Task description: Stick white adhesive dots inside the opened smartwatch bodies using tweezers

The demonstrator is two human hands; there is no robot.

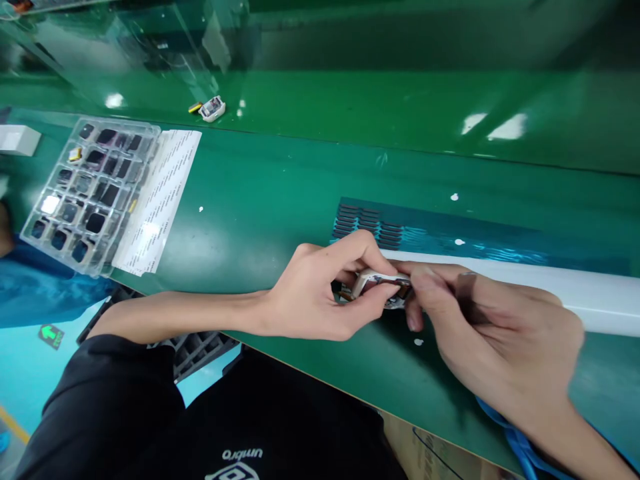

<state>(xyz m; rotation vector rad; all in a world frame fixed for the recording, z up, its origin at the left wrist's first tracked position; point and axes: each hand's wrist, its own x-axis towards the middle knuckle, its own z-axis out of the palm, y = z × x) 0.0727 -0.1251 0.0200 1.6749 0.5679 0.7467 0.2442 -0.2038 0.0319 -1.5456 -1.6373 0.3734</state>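
Between my two hands is a small white watch-like case, its open inside showing dark and copper-coloured parts. My left hand pinches the case by thumb and forefinger, the thumb lying across its inner side. My right hand touches the case's right end with thumb and fingers pressed together; whether a small part sits between them is hidden. Just beyond the hands lies a blue film sheet carrying rows of small dark strips. A long white bar runs behind my right hand.
At the left, a clear plastic tray holds several small watch-like units, beside white printed sheets. Another white case lies at the back. A white box stands far left, near a person's blue sleeve. Small white tabs dot the green table.
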